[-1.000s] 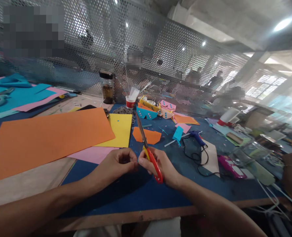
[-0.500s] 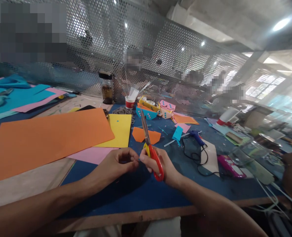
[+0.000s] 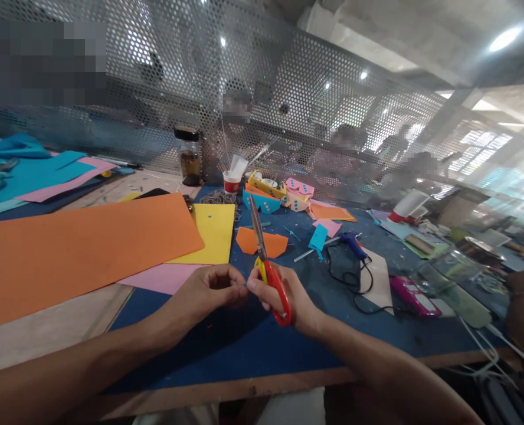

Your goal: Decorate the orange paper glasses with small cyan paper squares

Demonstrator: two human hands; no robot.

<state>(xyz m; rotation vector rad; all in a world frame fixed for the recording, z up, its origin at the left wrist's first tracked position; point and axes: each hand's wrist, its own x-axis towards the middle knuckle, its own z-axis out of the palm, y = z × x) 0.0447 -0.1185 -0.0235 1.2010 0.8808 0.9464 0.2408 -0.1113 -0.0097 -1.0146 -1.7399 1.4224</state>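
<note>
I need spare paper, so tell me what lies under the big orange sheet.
A yellow sheet and a pink sheet stick out from under the orange sheet on its right. How far they run beneath is covered.

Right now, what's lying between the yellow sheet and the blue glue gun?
In the head view, an orange paper piece and, nearer the glue gun, a small blue scrap.

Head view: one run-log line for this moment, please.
left hand: fingertips pinched | right hand: holds red scissors, blades together, tips pointing away | below: blue mat
</note>
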